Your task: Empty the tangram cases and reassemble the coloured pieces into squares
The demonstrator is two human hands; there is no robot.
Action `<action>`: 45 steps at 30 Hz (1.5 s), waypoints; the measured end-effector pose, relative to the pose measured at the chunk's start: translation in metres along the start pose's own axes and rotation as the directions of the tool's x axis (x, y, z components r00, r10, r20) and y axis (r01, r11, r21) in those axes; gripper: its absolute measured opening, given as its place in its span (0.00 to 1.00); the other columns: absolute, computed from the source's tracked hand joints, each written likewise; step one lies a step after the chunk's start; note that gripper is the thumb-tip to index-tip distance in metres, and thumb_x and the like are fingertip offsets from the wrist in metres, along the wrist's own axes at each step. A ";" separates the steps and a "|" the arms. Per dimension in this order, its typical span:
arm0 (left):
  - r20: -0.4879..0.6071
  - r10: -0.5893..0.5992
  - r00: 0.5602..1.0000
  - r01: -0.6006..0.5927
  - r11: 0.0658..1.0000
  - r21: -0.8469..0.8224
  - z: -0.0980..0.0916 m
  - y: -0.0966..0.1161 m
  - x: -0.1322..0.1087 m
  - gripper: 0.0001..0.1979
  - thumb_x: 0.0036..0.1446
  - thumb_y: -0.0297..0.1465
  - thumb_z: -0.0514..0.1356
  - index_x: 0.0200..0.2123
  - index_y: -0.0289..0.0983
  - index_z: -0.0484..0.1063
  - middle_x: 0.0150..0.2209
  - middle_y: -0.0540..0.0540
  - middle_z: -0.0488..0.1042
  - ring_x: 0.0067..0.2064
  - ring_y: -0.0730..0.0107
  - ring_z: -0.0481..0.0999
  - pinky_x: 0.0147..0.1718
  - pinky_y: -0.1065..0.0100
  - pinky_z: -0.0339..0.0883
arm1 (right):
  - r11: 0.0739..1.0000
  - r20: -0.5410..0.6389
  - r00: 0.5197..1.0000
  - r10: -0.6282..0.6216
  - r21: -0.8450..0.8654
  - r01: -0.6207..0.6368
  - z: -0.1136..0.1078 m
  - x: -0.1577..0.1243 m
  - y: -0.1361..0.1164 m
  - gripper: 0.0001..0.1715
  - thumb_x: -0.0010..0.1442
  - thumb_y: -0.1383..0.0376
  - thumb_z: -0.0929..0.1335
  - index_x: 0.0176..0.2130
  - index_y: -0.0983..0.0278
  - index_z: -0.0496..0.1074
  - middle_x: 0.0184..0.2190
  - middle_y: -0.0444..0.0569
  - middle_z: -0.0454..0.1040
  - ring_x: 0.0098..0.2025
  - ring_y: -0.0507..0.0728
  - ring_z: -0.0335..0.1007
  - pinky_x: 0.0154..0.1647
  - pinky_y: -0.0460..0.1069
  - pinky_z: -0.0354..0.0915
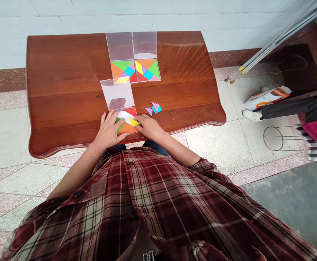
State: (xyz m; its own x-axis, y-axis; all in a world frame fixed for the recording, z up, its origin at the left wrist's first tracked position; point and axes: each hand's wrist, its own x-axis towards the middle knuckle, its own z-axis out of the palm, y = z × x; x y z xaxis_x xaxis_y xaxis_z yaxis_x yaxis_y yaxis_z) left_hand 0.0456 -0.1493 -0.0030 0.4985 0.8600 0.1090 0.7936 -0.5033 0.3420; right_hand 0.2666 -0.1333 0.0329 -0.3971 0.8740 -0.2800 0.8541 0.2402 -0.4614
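Note:
An open tangram case [126, 115] lies at the near edge of the wooden table [66, 90], its clear lid [117, 94] folded back. My left hand [110, 129] rests on the case's left side, fingers spread flat over green and orange pieces. My right hand [149, 127] sits at the case's right side, fingertips pinched on a yellow triangle [133, 122]. Loose purple [148, 111], pink [155, 106] and cyan [157, 109] pieces lie just right of the case.
Two more open tangram cases [123, 71] [147, 70] with filled trays and clear lids sit at the table's far middle. A yellow piece [122, 80] lies by the left one. To the right on the floor are shoes [267, 98], a wire stand [274, 138] and metal rods [278, 40].

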 end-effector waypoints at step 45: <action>-0.269 -0.362 0.893 0.312 0.926 -0.213 0.008 -0.008 0.001 0.18 0.59 0.38 0.53 0.47 0.36 0.72 0.56 0.36 0.69 0.60 0.49 0.65 0.62 0.47 0.57 | 0.995 0.059 0.994 0.093 -0.032 -0.091 -0.019 0.023 -0.019 0.13 0.59 0.73 0.63 0.44 0.65 0.69 0.40 0.50 0.76 0.42 0.57 0.70 0.39 0.49 0.61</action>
State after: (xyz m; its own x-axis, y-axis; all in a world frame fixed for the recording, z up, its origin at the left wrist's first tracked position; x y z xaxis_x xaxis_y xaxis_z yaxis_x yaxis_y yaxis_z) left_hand 0.0426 -0.1451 -0.0128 0.0638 0.9724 0.2243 0.8158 -0.1803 0.5495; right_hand 0.2477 -0.1097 0.0511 -0.3356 0.8659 -0.3709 0.8969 0.1733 -0.4070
